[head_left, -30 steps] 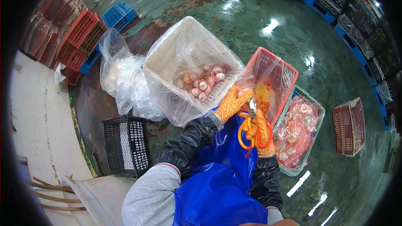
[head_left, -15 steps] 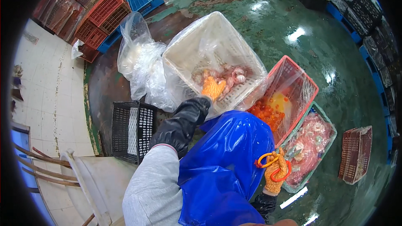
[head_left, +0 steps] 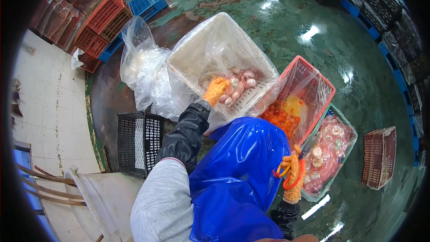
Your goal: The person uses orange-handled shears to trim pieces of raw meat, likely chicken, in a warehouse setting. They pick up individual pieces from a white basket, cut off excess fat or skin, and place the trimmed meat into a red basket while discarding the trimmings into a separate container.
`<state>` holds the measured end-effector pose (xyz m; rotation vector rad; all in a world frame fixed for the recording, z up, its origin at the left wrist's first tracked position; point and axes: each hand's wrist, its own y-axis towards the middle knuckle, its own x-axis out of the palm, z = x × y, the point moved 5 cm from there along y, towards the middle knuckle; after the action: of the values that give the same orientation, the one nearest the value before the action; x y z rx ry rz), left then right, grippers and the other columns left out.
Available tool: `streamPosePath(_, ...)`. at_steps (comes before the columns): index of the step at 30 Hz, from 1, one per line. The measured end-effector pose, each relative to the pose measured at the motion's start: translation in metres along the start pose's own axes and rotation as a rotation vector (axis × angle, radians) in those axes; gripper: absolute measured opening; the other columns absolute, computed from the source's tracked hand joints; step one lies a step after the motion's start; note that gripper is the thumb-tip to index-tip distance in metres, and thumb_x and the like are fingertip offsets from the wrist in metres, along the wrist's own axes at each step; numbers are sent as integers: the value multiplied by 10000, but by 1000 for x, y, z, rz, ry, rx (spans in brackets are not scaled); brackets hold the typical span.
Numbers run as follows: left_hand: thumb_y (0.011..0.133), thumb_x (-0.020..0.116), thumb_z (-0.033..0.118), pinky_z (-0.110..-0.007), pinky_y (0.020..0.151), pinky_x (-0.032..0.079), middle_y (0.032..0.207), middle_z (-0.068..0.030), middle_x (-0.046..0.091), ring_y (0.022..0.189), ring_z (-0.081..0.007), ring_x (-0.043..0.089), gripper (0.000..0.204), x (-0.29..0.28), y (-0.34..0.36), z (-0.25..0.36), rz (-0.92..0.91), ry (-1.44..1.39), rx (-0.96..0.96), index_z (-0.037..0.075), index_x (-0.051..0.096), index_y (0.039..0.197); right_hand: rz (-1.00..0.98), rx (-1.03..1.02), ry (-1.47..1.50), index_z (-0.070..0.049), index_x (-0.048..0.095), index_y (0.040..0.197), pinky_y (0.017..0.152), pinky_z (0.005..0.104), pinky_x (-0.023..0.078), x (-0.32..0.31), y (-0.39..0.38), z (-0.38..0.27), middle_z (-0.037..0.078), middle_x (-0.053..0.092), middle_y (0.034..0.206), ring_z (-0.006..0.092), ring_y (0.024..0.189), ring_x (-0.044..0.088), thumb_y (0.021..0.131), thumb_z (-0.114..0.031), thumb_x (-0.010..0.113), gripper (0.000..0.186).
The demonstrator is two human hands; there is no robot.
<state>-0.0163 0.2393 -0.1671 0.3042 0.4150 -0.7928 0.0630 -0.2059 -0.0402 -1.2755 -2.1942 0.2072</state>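
Left grip (head_left: 216, 90), knobbly orange glove, curled among glossy pink shellfish (head_left: 237, 90) in plastic-lined white lattice basket (head_left: 202, 54); right grip (head_left: 292, 170) clenched on orange-handled scissors (head_left: 299, 168).

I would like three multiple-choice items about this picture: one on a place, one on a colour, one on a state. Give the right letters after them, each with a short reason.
1. Where is the left hand?
A. inside the white basket, at the pale shellfish
B. on the black crate
C. on the wooden chair

2. What colour is the apron over the person's lap?
A. green
B. blue
C. white

3. What is the state of the right hand?
A. open and empty
B. inside the red basket
C. closed on orange-handled scissors, above the green basket

Answers:
1 A: the orange glove reaches among the pieces in the plastic-lined white basket.
2 B: shiny blue plastic covers the lap.
3 C: the orange loops sit around the gloved fingers.
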Motion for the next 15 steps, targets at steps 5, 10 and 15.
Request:
streamPosePath(5,878,503,183,-474,894,446,981,-114,564,942,-280,552,292,-5,-41,112,-302,-494,37,9,504,1113,89,-360,-634,-76,452,1255,571,253,449,70,-15,-45,6,559,806,101,674,532,863,-153,544,410)
streamPosePath(10,908,454,254,-483,930,415,1087,-133,541,1055,-298,512,378,18,-85,212,-481,-750,102,11,460,1198,206,-771,-850,-70,459,1260,583,241,423,109,-6,-54,1,566,797,99,682,502,834,-111,588,447)
streamPosePath(15,937,377,320,-469,910,422,1196,-135,503,1076,-334,498,417,49,-120,228,-401,-1417,-277,41,439,1242,169,-632,-874,-73,455,1265,561,224,406,102,-11,-35,-14,573,832,72,642,462,847,-110,580,438)
